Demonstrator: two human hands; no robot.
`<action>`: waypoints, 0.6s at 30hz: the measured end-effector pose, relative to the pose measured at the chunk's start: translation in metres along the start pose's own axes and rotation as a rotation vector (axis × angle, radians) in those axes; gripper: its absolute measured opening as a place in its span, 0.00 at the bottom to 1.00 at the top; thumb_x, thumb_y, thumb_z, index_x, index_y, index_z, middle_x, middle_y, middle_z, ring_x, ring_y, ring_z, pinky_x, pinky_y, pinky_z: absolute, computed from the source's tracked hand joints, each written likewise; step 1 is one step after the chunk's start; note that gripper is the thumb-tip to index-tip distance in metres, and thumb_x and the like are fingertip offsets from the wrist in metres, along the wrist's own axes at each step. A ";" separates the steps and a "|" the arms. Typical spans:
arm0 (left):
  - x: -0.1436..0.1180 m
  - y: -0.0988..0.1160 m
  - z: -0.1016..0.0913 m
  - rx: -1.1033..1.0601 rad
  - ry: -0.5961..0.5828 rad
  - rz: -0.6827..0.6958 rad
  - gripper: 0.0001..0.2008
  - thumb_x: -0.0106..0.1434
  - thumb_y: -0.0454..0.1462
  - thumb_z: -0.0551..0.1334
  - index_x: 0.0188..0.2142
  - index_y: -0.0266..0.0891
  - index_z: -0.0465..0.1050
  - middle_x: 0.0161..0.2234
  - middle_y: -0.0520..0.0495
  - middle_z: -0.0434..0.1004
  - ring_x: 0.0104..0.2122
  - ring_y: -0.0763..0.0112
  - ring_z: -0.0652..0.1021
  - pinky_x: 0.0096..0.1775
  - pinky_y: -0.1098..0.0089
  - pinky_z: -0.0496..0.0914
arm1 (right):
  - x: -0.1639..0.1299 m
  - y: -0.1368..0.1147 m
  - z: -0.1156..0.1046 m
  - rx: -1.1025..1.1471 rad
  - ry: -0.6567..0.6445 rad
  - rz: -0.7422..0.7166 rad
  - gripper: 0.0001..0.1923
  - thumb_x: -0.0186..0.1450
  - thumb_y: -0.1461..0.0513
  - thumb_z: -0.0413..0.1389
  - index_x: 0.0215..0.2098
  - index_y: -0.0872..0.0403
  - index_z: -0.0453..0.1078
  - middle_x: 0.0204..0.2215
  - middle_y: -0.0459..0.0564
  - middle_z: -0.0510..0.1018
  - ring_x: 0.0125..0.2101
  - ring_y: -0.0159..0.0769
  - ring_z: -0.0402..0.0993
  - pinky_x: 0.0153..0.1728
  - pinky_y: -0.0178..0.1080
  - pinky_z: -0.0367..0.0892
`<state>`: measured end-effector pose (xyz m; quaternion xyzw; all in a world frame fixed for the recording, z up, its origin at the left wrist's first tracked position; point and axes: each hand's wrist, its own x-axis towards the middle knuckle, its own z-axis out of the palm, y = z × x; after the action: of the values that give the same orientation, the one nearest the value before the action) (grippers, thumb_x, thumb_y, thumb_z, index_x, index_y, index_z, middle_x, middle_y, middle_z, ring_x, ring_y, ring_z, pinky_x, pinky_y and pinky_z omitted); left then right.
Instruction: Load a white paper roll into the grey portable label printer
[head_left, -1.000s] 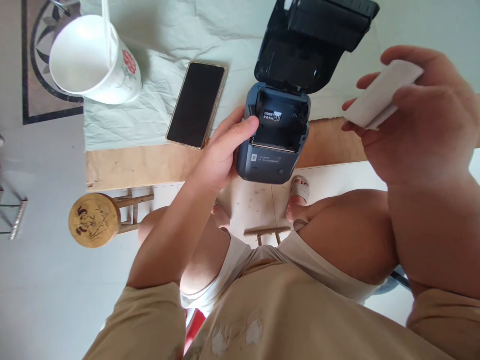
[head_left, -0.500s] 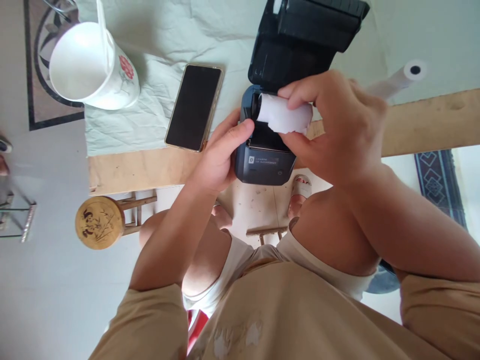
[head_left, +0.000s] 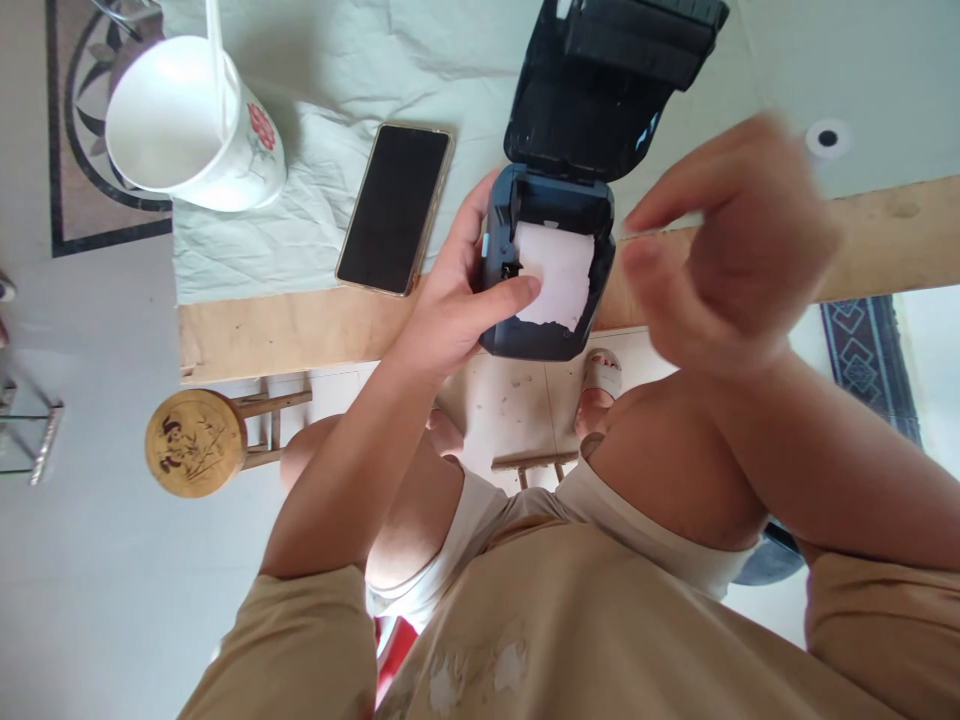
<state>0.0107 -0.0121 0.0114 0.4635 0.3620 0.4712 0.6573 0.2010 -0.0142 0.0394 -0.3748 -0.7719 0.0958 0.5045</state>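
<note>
A small dark blue thermal printer (head_left: 495, 300) is in my left hand (head_left: 457, 305), its black lid (head_left: 585, 110) swung up away from me. The fingers go round its left side, and the thumb rests on the white paper roll (head_left: 559, 270) inside. The roll lies in the paper bay, its ragged loose end over the front edge. Just right of the printer, apart from it, is my right hand (head_left: 735, 250), smeared by motion. Its index finger and thumb are spread with nothing visible between them; the other fingers are curled.
On the cloth-covered table (head_left: 315, 230) lie a phone (head_left: 394, 210) and a white bucket (head_left: 247, 150) with a flower print. Another white paper roll (head_left: 827, 138) stands at the right. A round wooden stool (head_left: 195, 443) is at the lower left, below the table's wooden edge (head_left: 277, 340).
The paper roll has gone from my right hand into the printer's bay. My right hand has let go and moved right. My left thumb has shifted onto the paper.
</note>
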 end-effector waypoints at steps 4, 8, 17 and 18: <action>0.003 -0.004 -0.004 -0.009 -0.031 0.023 0.38 0.47 0.38 0.71 0.58 0.51 0.62 0.51 0.50 0.73 0.49 0.64 0.76 0.49 0.68 0.71 | 0.005 0.013 -0.012 -0.018 0.035 0.171 0.22 0.64 0.56 0.52 0.57 0.35 0.60 0.55 0.43 0.65 0.52 0.41 0.70 0.42 0.41 0.67; 0.003 -0.005 -0.005 -0.002 -0.038 0.013 0.38 0.48 0.36 0.71 0.58 0.51 0.63 0.49 0.50 0.74 0.46 0.66 0.77 0.47 0.69 0.72 | 0.005 0.020 -0.014 0.104 0.020 0.240 0.21 0.69 0.58 0.47 0.59 0.37 0.58 0.60 0.44 0.60 0.55 0.41 0.70 0.49 0.42 0.68; 0.002 -0.007 -0.006 0.008 -0.046 0.049 0.37 0.47 0.40 0.72 0.57 0.50 0.65 0.50 0.50 0.74 0.58 0.59 0.72 0.54 0.66 0.70 | 0.000 0.020 -0.005 0.206 -0.123 0.303 0.17 0.66 0.52 0.51 0.53 0.43 0.64 0.51 0.47 0.71 0.52 0.39 0.71 0.46 0.41 0.68; 0.001 -0.006 -0.004 -0.003 -0.047 0.050 0.36 0.47 0.40 0.72 0.56 0.50 0.65 0.51 0.50 0.74 0.58 0.59 0.71 0.55 0.66 0.70 | -0.001 0.022 -0.004 0.186 -0.183 0.324 0.19 0.65 0.51 0.51 0.54 0.42 0.63 0.53 0.46 0.71 0.53 0.38 0.70 0.46 0.41 0.68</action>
<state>0.0088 -0.0107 0.0045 0.4827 0.3340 0.4769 0.6543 0.2148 -0.0006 0.0286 -0.4358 -0.7318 0.2802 0.4428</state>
